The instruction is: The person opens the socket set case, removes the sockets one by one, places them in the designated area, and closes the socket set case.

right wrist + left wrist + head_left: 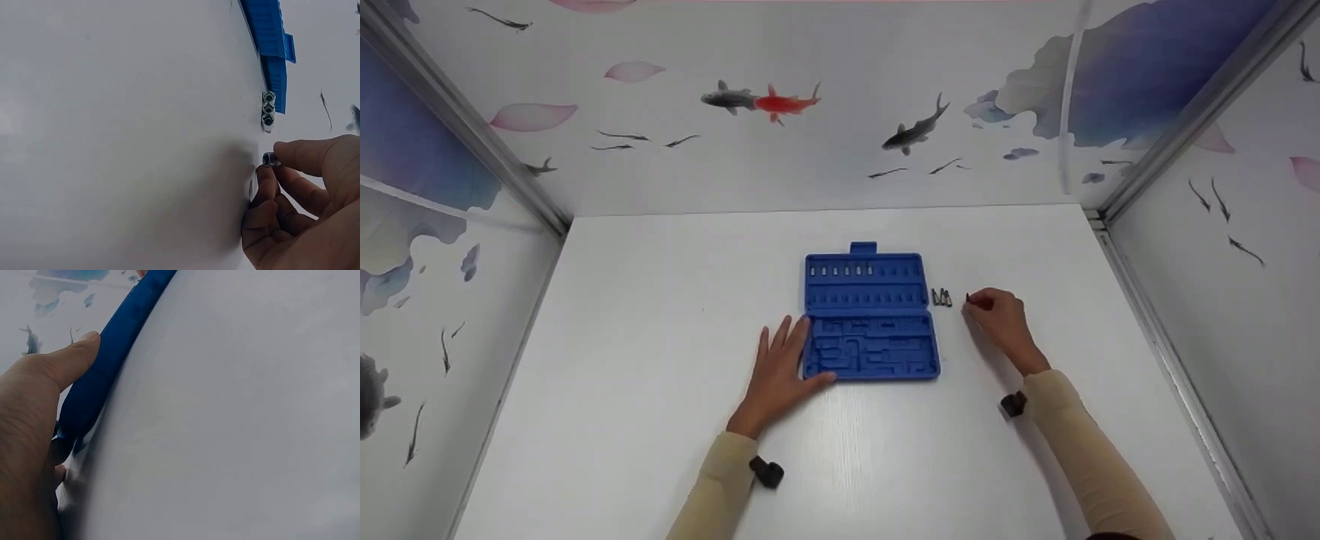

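a white desk meets walls printed with fish and petals. one unfolded blue case lies between the hands: the left hand, fingers spread, rests at its near left corner; the right hand, off to its right, pinches one metal socket. three loose sockets are just beside the case; six seated sockets fill part of its far row.

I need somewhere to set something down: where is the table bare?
Bare table: left of the blue case and left hand, out to the left wall; also nearer than the case, between the sleeves. Crowded: right of the case, where three loose sockets lie and the right hand pinches a fourth socket.
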Motion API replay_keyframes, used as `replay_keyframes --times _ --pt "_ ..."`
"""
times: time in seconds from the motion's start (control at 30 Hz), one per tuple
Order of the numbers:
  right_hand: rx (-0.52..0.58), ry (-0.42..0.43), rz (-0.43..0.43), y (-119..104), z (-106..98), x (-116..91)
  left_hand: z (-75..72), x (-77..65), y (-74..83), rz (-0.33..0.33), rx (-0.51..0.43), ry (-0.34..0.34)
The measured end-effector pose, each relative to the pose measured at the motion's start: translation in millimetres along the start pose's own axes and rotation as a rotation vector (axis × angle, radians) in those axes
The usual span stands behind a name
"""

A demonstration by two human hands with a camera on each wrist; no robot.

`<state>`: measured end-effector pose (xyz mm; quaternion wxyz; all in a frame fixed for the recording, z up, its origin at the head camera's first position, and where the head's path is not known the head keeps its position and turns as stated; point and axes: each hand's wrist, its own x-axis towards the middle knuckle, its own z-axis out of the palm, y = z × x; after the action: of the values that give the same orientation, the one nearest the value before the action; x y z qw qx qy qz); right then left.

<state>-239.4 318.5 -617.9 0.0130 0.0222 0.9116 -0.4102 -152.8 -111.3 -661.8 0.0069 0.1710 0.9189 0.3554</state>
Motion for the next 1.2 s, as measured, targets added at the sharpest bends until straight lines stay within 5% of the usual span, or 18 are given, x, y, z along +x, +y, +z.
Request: replay_keyframes --times 0.87,1.2 --pt "-0.094 0.175 0.059 -11 21 7 -3.6 -0.5 1.1 -0.016 -0.004 -0.013" --pt "-0.104 0.157 0.018 -17 14 10 -2.3 -0.9 0.0 0.003 -0.011 -0.003"
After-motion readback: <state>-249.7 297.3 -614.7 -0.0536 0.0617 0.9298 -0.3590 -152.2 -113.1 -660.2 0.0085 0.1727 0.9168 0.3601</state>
